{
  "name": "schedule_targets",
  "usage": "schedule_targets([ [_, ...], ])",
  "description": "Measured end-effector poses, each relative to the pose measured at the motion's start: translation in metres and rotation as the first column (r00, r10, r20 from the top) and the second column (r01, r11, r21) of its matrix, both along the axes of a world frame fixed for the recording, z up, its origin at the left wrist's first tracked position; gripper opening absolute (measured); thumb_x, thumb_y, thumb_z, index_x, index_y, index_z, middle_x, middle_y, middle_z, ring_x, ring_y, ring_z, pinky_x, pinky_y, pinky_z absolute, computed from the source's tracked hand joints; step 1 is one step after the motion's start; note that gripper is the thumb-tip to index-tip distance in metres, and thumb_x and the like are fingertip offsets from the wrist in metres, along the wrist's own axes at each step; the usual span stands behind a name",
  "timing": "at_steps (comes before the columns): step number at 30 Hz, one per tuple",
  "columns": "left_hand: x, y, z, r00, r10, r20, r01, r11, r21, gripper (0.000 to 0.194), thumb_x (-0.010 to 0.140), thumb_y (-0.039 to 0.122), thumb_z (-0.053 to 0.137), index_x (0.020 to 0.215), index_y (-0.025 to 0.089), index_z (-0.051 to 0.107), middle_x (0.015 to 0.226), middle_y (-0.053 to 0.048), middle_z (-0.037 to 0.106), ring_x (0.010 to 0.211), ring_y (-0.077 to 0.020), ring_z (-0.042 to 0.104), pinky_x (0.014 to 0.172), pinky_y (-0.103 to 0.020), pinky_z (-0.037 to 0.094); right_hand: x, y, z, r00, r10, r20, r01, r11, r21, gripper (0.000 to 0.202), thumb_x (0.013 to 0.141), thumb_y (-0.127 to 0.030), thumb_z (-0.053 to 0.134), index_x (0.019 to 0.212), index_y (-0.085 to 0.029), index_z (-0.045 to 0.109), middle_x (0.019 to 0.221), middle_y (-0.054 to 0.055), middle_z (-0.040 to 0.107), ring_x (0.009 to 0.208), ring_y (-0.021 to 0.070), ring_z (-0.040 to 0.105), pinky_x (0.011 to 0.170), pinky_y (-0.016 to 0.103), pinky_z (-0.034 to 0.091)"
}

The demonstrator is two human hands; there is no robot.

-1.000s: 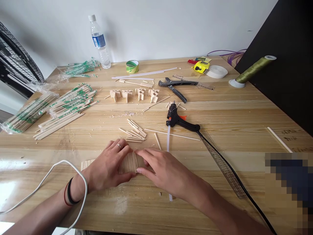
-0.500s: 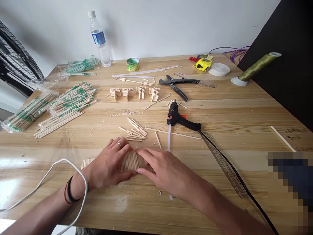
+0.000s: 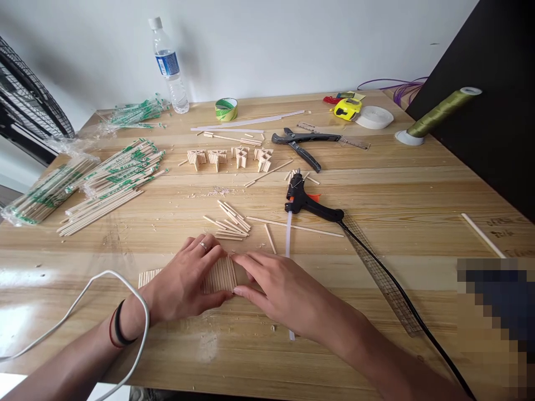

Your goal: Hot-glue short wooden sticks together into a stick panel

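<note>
A flat row of short wooden sticks (image 3: 219, 277) lies side by side on the wooden table. My left hand (image 3: 184, 278) spans the row from above, gripping it between thumb and fingers and hiding much of its middle. At the row's right end my right hand (image 3: 271, 278) pinches the last sticks, fingertips at the far edge and thumb at the near edge. Beyond the hands lies a loose pile of short sticks (image 3: 232, 223). A black glue gun (image 3: 307, 203) rests to the right of that pile, its clear glue stick reaching toward me.
Four small stick assemblies (image 3: 217, 159) stand farther back, near grey cutters (image 3: 307, 145). Bagged sticks (image 3: 121, 167) lie left. A bottle (image 3: 169, 67), tape roll (image 3: 226, 109), yellow tape measure (image 3: 348, 109) and thread spool (image 3: 438, 117) line the back. A white cable (image 3: 144, 328) crosses my left forearm.
</note>
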State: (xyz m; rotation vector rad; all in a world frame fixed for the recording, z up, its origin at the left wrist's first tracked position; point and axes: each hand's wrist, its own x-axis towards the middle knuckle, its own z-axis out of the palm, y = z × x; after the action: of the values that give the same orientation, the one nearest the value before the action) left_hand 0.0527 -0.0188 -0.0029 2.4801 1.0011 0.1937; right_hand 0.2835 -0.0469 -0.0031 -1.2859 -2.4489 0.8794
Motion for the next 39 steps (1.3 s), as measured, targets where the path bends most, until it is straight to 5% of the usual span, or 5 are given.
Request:
schedule_targets([
  [39, 0.0005, 0.0002, 0.0012, 1.000, 0.007, 0.019, -0.008, 1.000, 0.016, 0.041, 0.091, 0.047, 0.071, 0.119, 0.020, 0.058, 0.113, -0.011, 0.059, 0.102, -0.0304, 0.056, 0.091, -0.048, 0.047, 0.0002, 0.0006, 0.0024, 1.000, 0.008, 0.006, -0.008, 1.000, 0.010, 0.034, 0.098, -0.026, 0.071, 0.130, -0.016, 0.064, 0.118, 0.012, 0.075, 0.106, 0.0299, 0.074, 0.088, 0.044, 0.059],
])
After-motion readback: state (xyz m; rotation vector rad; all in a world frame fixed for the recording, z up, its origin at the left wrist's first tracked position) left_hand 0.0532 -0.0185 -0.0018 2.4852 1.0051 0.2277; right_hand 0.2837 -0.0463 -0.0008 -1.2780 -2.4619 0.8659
